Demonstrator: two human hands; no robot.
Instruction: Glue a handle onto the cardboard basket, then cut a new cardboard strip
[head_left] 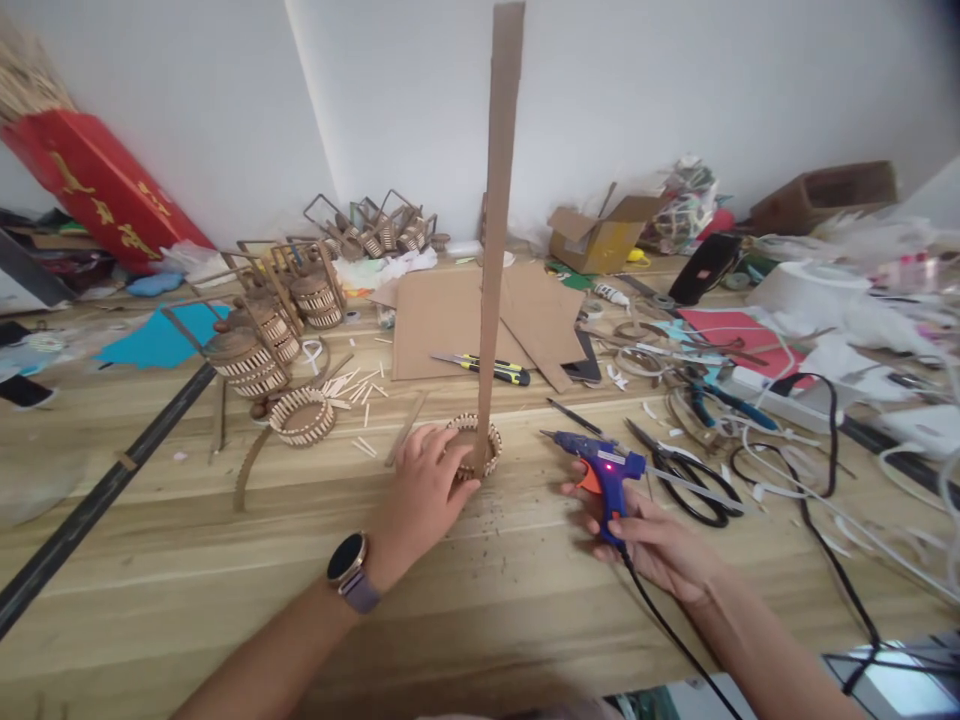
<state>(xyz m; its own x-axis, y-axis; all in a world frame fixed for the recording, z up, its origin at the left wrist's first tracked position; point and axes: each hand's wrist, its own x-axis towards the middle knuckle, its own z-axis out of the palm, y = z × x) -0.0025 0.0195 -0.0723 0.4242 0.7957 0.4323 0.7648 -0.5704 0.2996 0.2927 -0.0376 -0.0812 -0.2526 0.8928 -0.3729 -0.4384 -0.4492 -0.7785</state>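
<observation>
My left hand, with a watch on its wrist, pinches the lower end of a long cardboard strip that stands upright inside a small round basket made of cardboard and light sticks. My right hand lies to the right on the wooden table, closed around the grip of a blue glue gun. The gun's nozzle points left toward the basket, a short gap away, and a red light glows on its body. Its black cable runs back toward me.
Black-handled scissors lie just right of the glue gun. A yellow-black craft knife rests on flat cardboard sheets behind the basket. Several finished stick baskets stand at the left. Cables, tape and scraps crowd the right side.
</observation>
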